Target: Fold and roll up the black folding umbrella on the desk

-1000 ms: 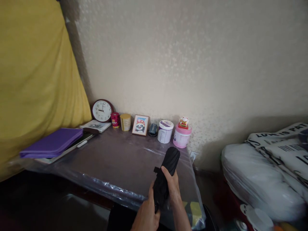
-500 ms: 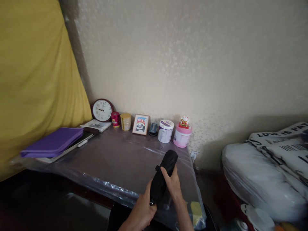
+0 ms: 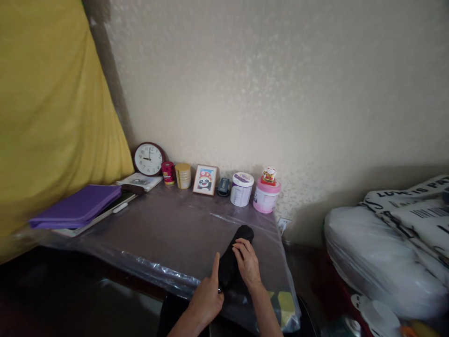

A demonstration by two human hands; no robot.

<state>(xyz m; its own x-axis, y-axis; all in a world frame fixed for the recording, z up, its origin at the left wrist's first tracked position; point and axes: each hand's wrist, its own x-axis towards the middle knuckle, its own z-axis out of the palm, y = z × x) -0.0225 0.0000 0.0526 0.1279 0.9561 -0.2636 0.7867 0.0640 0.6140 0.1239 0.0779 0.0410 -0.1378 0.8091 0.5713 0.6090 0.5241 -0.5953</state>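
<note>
So there's a black folded umbrella (image 3: 228,267) over the near right part of the plastic-covered table (image 3: 168,229), and its long axis runs from 7 o'clock, close to the wearer, up to 1 o'clock, where the fat end points off toward the wall.

Left hand (image 3: 206,299) sits at the 7 o'clock end, other fingers curled around it, index stretched out straight along the left side. Right hand (image 3: 248,264) comes in from 4 o'clock and is the one nearer the far end, with thumb and fingertips bunched close together against the fabric. It's black on black there, so honestly I can't tell whether they're pinching a bit of strap or just pressing.

Going outward from the umbrella: purple-and-white tub (image 3: 242,191) at 12, pink tub (image 3: 265,200) at 1 with a lucky cat figurine (image 3: 268,176) on its lid, panda picture frame (image 3: 205,180) at 11, clock (image 3: 148,159) between 10 and 11, purple folder (image 3: 77,206) between 9 and 10. Big plastic-wrapped white bundle (image 3: 379,262) off at 3.
</note>
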